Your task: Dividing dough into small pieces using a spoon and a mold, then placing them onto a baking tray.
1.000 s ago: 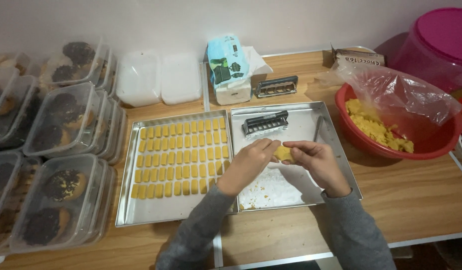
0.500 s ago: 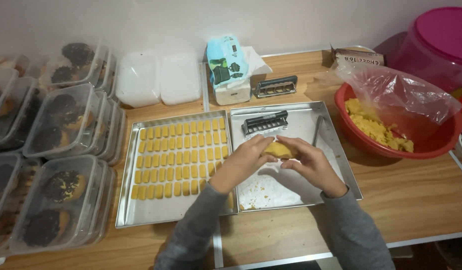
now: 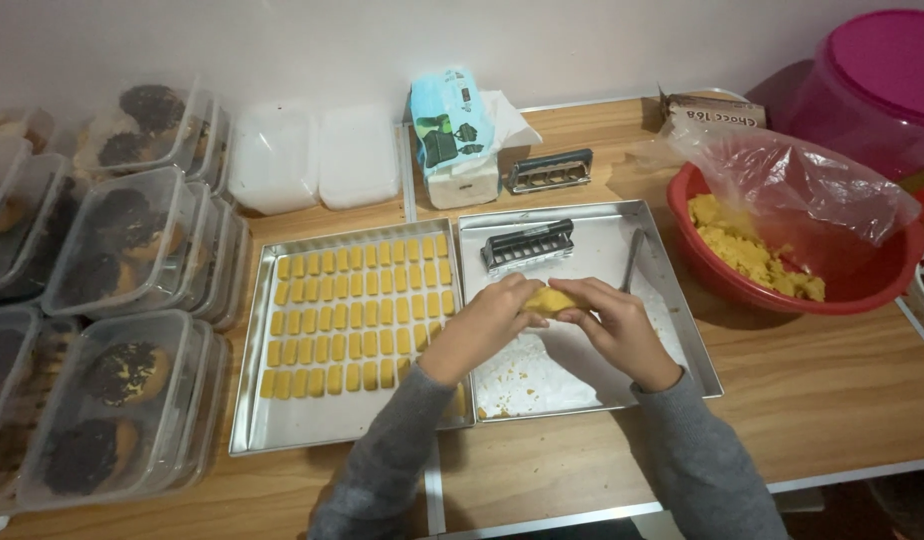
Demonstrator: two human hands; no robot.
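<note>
Both hands, the left hand (image 3: 497, 318) and the right hand (image 3: 612, 325), meet over the right-hand shallow metal tray (image 3: 694, 330), and each grip is closed on a small lump of yellow dough (image 3: 548, 299) pressed between their fingers. Just to the left, the second metal tray (image 3: 250, 400) already carries many neat rows of small yellow dough bars (image 3: 357, 310), though its near strip is still bare. To the right on the wooden counter (image 3: 832, 390), a red plastic bowl (image 3: 782, 295) still holds plenty of yellow dough, so a good deal seems left to shape, and a dark ridged metal cutter (image 3: 527, 244) lies at the far side of the right tray.
</note>
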